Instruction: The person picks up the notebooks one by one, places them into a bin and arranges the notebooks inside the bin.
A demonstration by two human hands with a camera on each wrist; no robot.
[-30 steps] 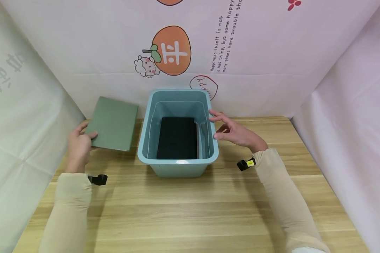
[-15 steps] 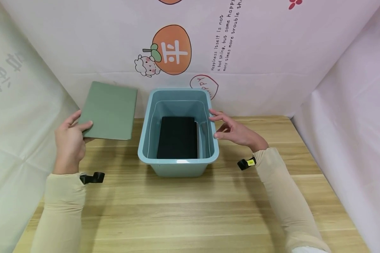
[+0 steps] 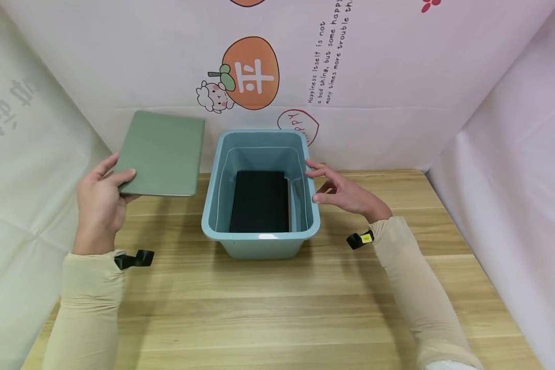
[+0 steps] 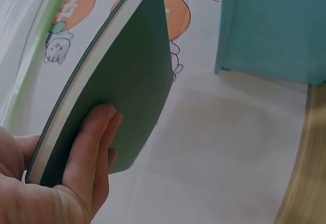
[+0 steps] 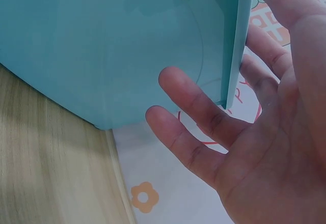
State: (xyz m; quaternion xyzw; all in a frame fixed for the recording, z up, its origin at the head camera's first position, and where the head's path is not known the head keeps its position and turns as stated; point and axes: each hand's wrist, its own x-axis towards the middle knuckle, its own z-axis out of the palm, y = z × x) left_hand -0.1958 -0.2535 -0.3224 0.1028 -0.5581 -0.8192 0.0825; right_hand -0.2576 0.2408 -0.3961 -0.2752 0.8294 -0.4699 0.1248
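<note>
My left hand (image 3: pixel 100 203) grips the lower left corner of a green hardcover notebook (image 3: pixel 164 154), thumb on its front cover. In the left wrist view several fingers spread over the other cover of the notebook (image 4: pixel 127 81), and its cream page edge faces the camera. The notebook is raised, left of a blue plastic bin (image 3: pixel 240 236). My right hand (image 3: pixel 349 195) touches the bin's right rim with thumb and fingertips. In the right wrist view two loosely extended fingers (image 5: pixel 196 102) lie outside the bin wall (image 5: pixel 102 56). A flat black book-like item (image 3: pixel 259 203) lies in the bin.
A pale edge (image 3: pixel 289 205) shows beside the black item inside the bin. The bin stands on a wood-grain table (image 3: pixel 277 308) near its back edge. White printed cloth (image 3: pixel 374 103) hangs behind, with more cloth at both sides.
My left hand has lifted the green notebook up from beside the bin, and the notebook has tilted a little. My right hand and the bin have stayed put.
</note>
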